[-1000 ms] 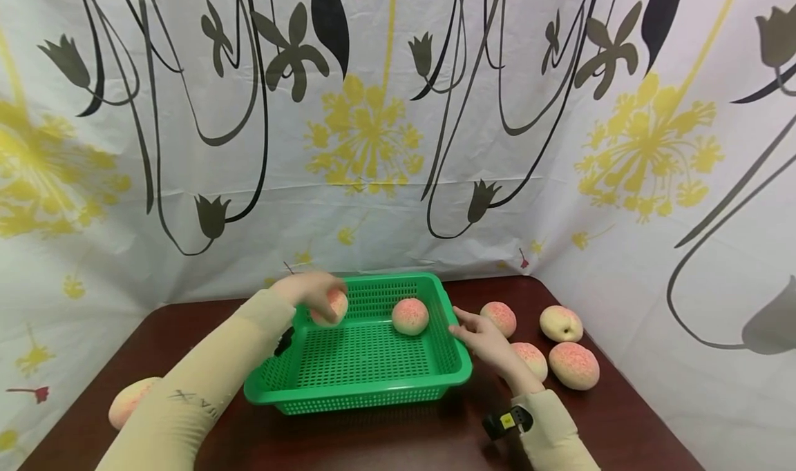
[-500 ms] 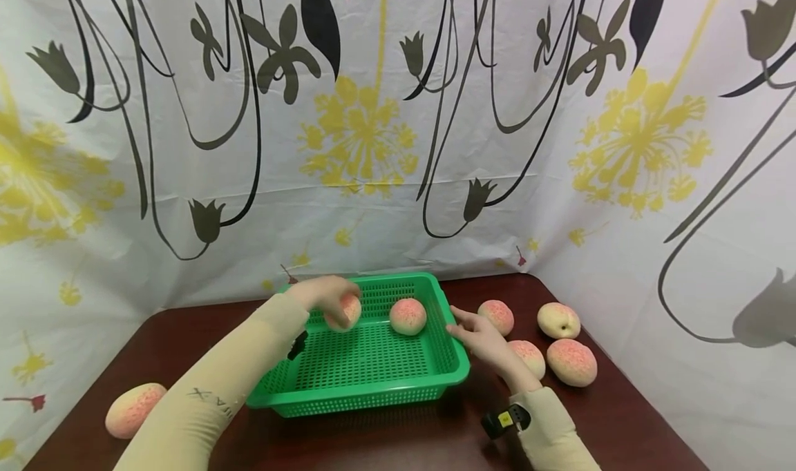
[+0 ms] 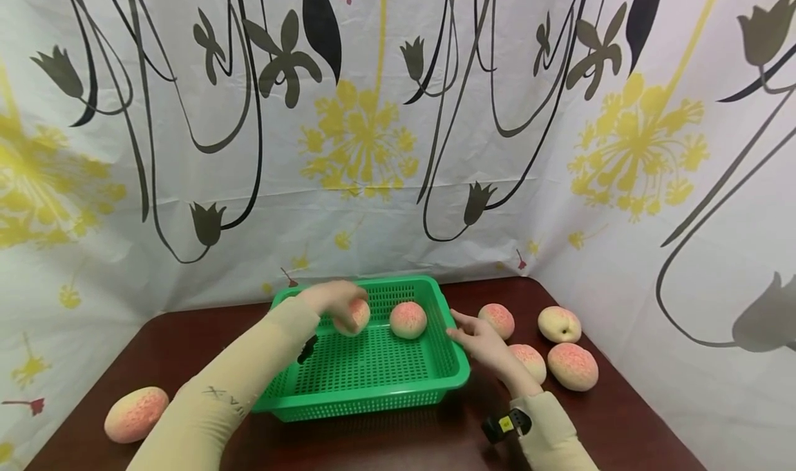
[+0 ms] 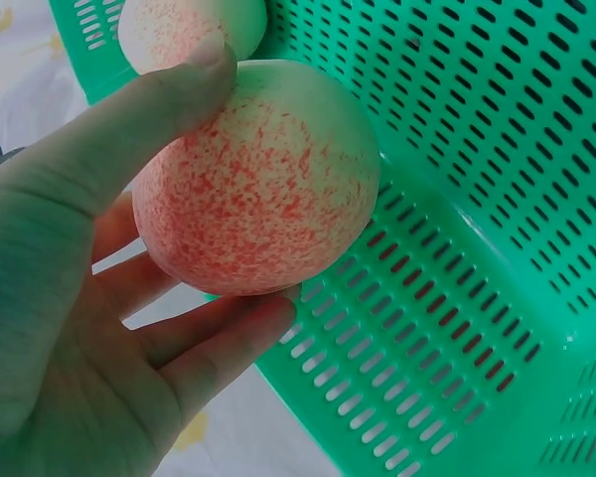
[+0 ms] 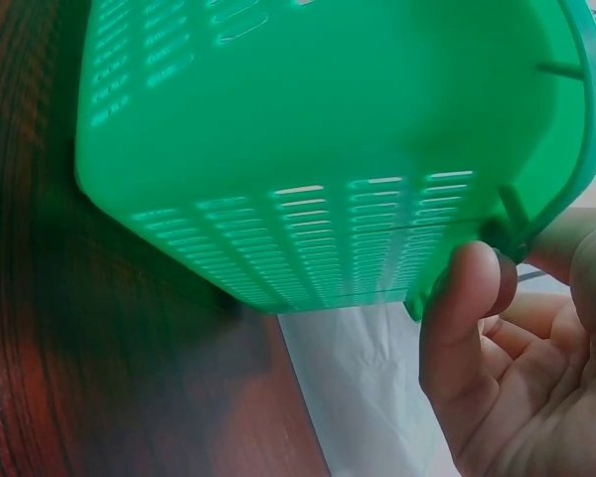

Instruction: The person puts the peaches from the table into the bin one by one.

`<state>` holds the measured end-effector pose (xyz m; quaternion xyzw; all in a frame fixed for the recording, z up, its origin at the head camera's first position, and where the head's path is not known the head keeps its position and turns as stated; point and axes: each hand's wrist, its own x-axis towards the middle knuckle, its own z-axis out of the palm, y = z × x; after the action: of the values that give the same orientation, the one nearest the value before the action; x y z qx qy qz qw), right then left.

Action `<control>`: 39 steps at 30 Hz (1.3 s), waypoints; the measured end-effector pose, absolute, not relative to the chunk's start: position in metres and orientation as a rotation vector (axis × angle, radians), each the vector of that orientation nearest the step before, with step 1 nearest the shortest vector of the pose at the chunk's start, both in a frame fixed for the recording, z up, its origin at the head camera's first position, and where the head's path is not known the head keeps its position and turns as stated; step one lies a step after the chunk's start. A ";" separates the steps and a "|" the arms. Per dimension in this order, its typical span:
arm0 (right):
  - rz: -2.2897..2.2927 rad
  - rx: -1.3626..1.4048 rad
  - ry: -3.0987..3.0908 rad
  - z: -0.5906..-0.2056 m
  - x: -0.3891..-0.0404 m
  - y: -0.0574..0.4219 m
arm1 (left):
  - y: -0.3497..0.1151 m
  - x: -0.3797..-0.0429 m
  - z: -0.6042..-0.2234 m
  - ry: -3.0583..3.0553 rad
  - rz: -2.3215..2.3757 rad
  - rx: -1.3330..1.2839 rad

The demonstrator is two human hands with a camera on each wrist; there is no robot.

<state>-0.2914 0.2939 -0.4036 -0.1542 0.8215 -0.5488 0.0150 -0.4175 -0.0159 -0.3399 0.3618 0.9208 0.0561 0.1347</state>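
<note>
The left hand [image 3: 336, 300] grips a peach [image 3: 358, 317] in the far left part of the green plastic basket [image 3: 367, 395], its thumb over the top and other fingers curled beneath. Whether this peach touches the basket floor, I cannot tell. The right hand [image 3: 481, 340] grips the basket's right rim, thumb and fingers bent against its edge.

A gap of slotted floor separates the gripped peach from a second peach [image 3: 408, 320], which sits near the far right corner. From both, the floor stretches to the near wall. The left sleeve [image 3: 249, 364] slants across the left rim, taking up the room on that side; the right forearm passes just beside a near peach [image 3: 528, 362].

The basket is a shallow rectangle with rounded corners, a smooth rolled rim and rows of narrow slots. A dark red, wood-grained table [image 3: 373, 447] carries it, with a strip of tabletop along the near wall. Right of the basket lie three more peaches, [image 3: 573, 367] all rounded, pale yellow and most speckled pink; one oblong peach lies near the left edge. A creased white curtain [image 3: 373, 239] with printed flowers hangs behind the far edge.
</note>
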 end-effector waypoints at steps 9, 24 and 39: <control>-1.698 -0.488 2.562 -0.404 -0.290 0.296 | -0.002 -0.416 -0.345 2.658 0.139 1.066; -1.715 -0.494 2.552 -0.405 -0.294 0.296 | 0.016 -0.419 -0.364 2.721 0.015 1.091; -1.710 -0.477 2.554 -0.403 -0.292 0.296 | 0.026 -0.421 -0.374 2.759 -0.154 1.166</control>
<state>-0.2921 0.2962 -0.4027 -0.1535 0.8209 -0.5498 0.0154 -0.4214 0.0257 -0.3739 0.3878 0.9176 -0.0513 0.0712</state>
